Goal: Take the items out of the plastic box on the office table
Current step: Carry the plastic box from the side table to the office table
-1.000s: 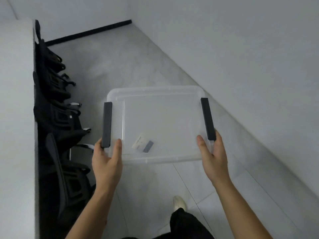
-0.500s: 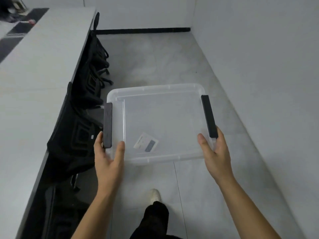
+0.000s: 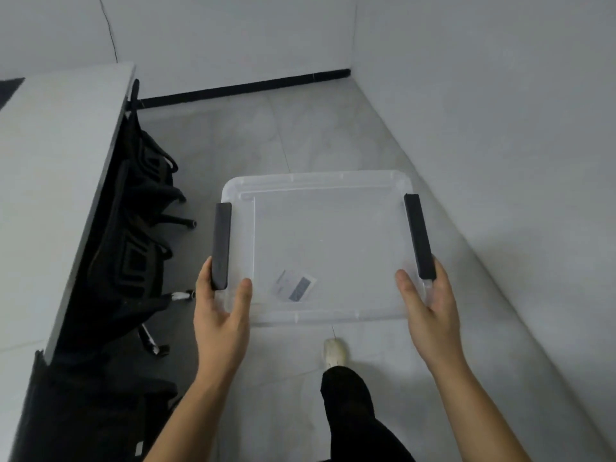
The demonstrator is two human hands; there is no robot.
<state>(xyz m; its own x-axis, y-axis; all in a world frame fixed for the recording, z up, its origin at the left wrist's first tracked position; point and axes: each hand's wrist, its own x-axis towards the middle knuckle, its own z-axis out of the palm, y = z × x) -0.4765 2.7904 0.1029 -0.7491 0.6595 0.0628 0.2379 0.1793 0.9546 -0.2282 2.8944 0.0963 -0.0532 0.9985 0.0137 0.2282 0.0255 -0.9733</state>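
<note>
The left hand [image 3: 221, 320] and the right hand [image 3: 430, 315] hold the clear plastic box [image 3: 320, 245] in the air above the floor [image 3: 300, 135], fingers closed around its near corners beside the black handles [image 3: 222, 245]. A label [image 3: 294, 285] lies on the box bottom; its writing is too small to read. The bench [image 3: 50, 195] stands at the left.

Open floor [image 3: 300, 141] between black chairs [image 3: 140, 228] and wall [image 3: 500, 128].

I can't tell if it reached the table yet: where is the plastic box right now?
In the head view the plastic box is centre frame, carried above the floor between the left hand and right hand, with the office table off to its left.
</note>
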